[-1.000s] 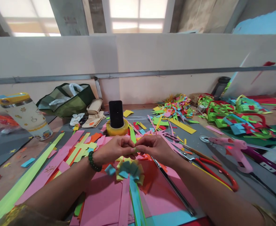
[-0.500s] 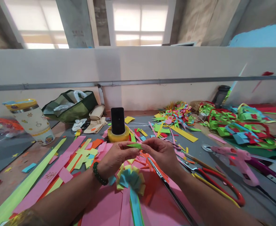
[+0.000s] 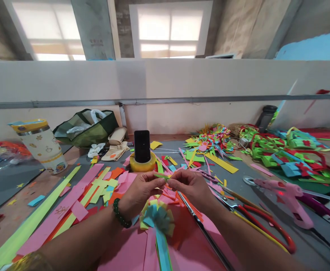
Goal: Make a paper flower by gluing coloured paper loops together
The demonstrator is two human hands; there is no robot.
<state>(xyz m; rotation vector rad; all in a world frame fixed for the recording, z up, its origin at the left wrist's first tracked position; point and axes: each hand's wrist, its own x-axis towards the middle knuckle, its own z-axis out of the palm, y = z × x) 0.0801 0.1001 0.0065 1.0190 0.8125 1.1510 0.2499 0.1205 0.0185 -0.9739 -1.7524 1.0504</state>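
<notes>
Our left hand [image 3: 142,189] and right hand [image 3: 189,186] are together at the fingertips, pinching a small green paper piece [image 3: 160,175] between them, just beyond the blue and yellow paper flower [image 3: 156,216] on pink sheets [image 3: 125,246].

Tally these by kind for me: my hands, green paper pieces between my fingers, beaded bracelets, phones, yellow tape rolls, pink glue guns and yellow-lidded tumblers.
Hands: 2 (left hand, right hand)
Green paper piece: 1
Beaded bracelet: 1
Phone: 1
Yellow tape roll: 1
Pink glue gun: 1
Yellow-lidded tumbler: 1
Total: 8
</notes>
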